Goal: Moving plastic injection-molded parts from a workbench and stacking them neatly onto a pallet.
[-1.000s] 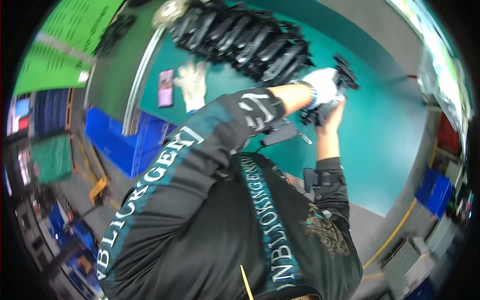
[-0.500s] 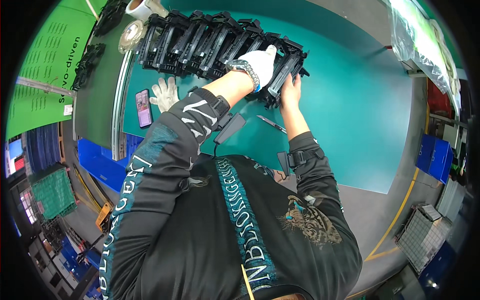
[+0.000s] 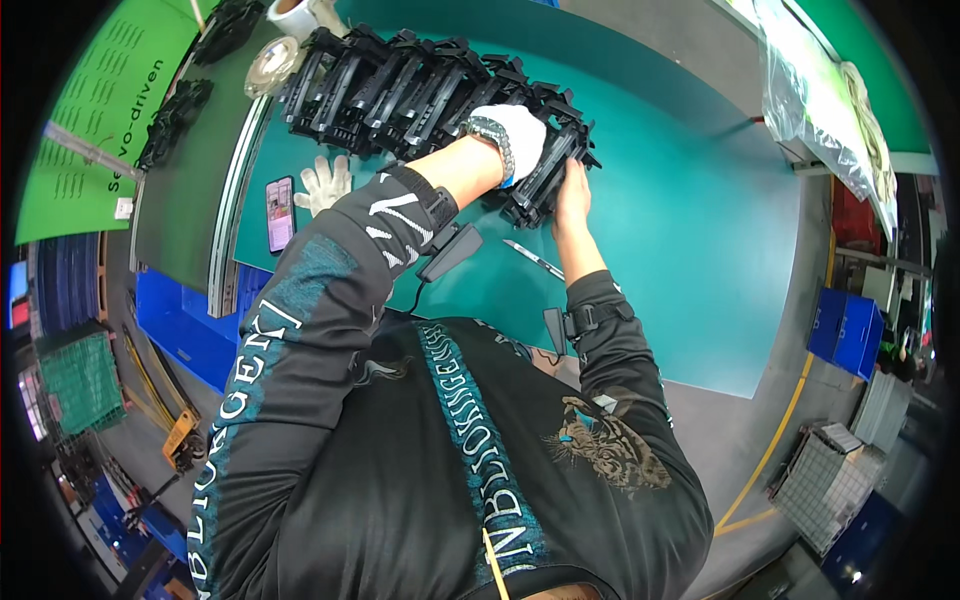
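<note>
- Black plastic frame [image 3: 545,180] at the right end of a row of black frames [image 3: 400,85], standing on the teal surface [image 3: 700,230].
- Gripped by gloved left hand [image 3: 515,135] from above, bare right hand [image 3: 572,185] closed on its near side.
- Spare white glove [image 3: 325,183], phone [image 3: 280,213] lying left; metal tool [image 3: 535,260] just below.

Dark phone screen [image 3: 281,212] beside green sign [image 3: 95,120].

Bare teal table [image 3: 690,200] right of black parts row [image 3: 400,85]; phone [image 3: 279,212], glove [image 3: 324,183] left.
</note>
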Demonstrator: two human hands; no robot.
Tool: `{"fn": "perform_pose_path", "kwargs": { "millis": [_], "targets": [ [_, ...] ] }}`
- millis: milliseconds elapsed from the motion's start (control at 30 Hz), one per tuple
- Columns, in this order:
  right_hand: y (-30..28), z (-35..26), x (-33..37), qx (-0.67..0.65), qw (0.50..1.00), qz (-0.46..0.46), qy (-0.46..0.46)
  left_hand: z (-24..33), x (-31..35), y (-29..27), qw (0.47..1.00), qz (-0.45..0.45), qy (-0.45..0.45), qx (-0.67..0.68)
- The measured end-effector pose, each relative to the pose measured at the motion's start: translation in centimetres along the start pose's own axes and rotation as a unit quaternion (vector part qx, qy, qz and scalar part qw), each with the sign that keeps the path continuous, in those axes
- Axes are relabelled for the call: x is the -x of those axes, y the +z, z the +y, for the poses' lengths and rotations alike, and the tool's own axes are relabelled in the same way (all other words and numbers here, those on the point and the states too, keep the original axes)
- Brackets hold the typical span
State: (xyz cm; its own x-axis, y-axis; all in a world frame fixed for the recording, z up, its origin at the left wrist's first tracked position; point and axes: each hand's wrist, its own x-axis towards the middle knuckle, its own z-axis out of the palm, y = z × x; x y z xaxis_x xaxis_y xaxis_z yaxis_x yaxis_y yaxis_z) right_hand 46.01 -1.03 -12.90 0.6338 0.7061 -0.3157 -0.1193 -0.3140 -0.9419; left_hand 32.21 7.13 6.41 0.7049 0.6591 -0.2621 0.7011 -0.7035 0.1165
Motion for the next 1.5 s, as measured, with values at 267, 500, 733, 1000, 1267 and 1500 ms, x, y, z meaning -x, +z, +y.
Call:
{"fn": "perform_pose_path", "kwargs": {
  "millis": [267, 500, 733, 1000, 1267, 1500],
  "targets": [
    [-0.3, 2.4, 0.6, -0.06, 0.997, -0.046, 0.031, -3.2, 9.5, 2.5, 0.972, 0.166, 0.041, 0.163],
    [-7.1, 4.0, 4.3, -0.15, 0.986, -0.026, 0.065, -8.1, 28.0, 9.2, 0.903, 0.073, -0.25, 0.343],
    [-13.3, 8.5, 11.0, 0.316, 0.928, -0.004, -0.196, -6.5, 38.8, 18.7, 0.742, 0.046, -0.471, 0.475],
    [-14.4, 5.8, 11.1, 0.507, 0.789, -0.087, -0.336, -8.3, 36.3, 17.8, 0.758, 0.078, -0.423, 0.491],
    [-7.1, 4.1, 14.1, 0.448, 0.825, -0.155, -0.308, -22.3, 34.5, 13.4, 0.853, 0.169, -0.349, 0.349],
    [-3.0, 0.6, 14.8, 0.522, 0.768, -0.196, -0.316, -44.8, 29.4, 8.7, 0.891, 0.269, -0.36, 0.071]
  ]
}}
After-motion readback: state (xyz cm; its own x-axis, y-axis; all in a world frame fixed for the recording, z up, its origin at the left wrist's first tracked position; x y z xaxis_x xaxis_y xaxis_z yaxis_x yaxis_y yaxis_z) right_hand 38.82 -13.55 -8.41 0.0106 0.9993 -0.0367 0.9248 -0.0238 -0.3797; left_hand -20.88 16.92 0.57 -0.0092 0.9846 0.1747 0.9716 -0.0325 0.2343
